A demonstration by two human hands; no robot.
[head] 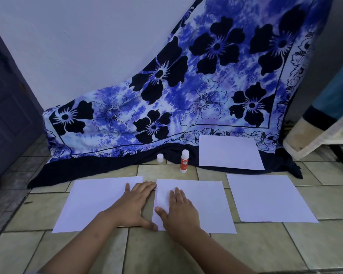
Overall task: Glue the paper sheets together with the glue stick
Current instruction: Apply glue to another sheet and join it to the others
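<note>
- The left sheet [91,202] and the middle sheet [202,204] are lying side by side on the tiled floor [265,246]. They are meeting along a seam running from 12 to 6 o'clock between the two hands.
- The left hand [136,204] is pressing flat on the left sheet's right margin, fingers straight and thumb spread toward 3 o'clock, gripping nothing.
- The right hand [178,210] is pressing flat on the middle sheet's left margin, fingers straight and pointing to 12 o'clock — likewise gripping nothing.
- The glue stick [184,162] is standing upright on the floor at 12 o'clock from the right hand, well apart from it, with its long axis vertical. The right hand is sitting nearer to it than the left, so a reach would likely be a straight push forward.
- What seems to be a small white cap [160,157] is standing near the stick at its 9 o'clock.
- The right sheet [269,198] is lying at 3 o'clock of the middle sheet, apart from it. The far sheet [229,151] is resting at 1 o'clock, partly on the patterned cloth [206,76].
- Whether the pressed sheets are overlapping or merely butting is hard to tell — the left hand is covering much of the seam, and no glue is showing.
- The bottom edge is cutting off both forearms.
</note>
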